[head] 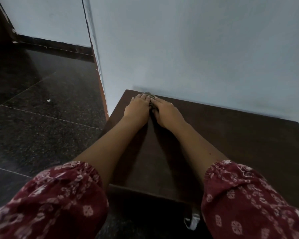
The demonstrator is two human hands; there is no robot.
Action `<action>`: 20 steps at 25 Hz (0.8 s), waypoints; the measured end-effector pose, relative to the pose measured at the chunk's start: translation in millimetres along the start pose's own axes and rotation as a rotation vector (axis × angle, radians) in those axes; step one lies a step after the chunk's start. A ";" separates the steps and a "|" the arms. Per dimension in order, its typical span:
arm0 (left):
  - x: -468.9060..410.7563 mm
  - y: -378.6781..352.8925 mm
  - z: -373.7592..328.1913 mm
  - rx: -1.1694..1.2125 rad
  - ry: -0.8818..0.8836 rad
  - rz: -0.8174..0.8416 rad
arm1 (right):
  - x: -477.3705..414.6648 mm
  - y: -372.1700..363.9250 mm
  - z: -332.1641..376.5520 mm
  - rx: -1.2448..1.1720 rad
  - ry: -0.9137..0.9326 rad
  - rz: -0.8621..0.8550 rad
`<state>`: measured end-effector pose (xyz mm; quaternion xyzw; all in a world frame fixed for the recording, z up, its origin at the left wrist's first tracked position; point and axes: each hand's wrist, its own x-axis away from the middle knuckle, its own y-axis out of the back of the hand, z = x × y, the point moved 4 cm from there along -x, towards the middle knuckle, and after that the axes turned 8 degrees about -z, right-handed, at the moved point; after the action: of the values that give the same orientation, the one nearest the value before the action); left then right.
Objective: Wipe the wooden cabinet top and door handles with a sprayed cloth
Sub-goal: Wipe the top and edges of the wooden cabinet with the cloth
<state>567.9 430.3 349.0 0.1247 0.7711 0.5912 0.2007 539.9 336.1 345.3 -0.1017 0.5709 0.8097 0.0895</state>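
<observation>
Both hands out at arm's length, side by side, at the far edge of the cabinet top (231, 135), close to its far left corner, where it meets the wall (197, 49).

Left hand (136, 107): palm down, fingers laid flat and together, pressing on the cloth (152, 102).

Right hand (167, 111): also palm down, fingers stretched forward and flat, touching the left hand along its inner side.

Cloth: almost wholly under the two hands. Only a dark crumpled strip shows in the seam between them and just past the fingertips, against the wall. Colour unclear.

Sleeves (59, 195) dark red with a white print, pushed up to the elbows.

Dark speckled floor (41, 118) left of the cabinet.
</observation>
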 end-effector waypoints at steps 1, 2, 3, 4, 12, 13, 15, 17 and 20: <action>11.8 0.6 -7.9 0.006 -0.013 0.001 | 13.9 4.7 -1.4 0.002 -0.007 0.004; 23.8 2.1 -14.2 0.014 -0.027 -0.004 | 27.7 8.4 -1.8 0.002 -0.012 0.011; 36.5 3.6 -19.7 0.015 -0.040 -0.009 | 42.0 11.9 -0.8 0.003 -0.011 0.020; 49.1 4.2 -23.5 0.010 -0.053 -0.021 | 55.0 14.7 0.5 0.004 -0.007 0.033; 157.2 16.2 -69.9 0.011 -0.155 -0.055 | 176.0 54.1 15.1 0.039 -0.058 0.131; 167.2 16.3 -75.9 0.002 -0.172 -0.051 | 189.1 56.9 15.4 0.041 -0.067 0.131; 185.7 17.5 -92.3 -0.011 -0.218 -0.045 | 215.3 66.3 13.8 0.063 -0.098 0.127; 199.2 18.1 -109.5 -0.014 -0.259 -0.033 | 237.0 75.4 8.8 0.118 -0.118 0.121; 215.1 14.1 -136.4 -0.045 -0.326 0.002 | 265.6 88.3 -3.3 0.234 -0.127 0.109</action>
<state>313.8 408.9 357.7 0.2155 0.7147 0.5804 0.3253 261.2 311.3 353.3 -0.0082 0.6595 0.7460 0.0926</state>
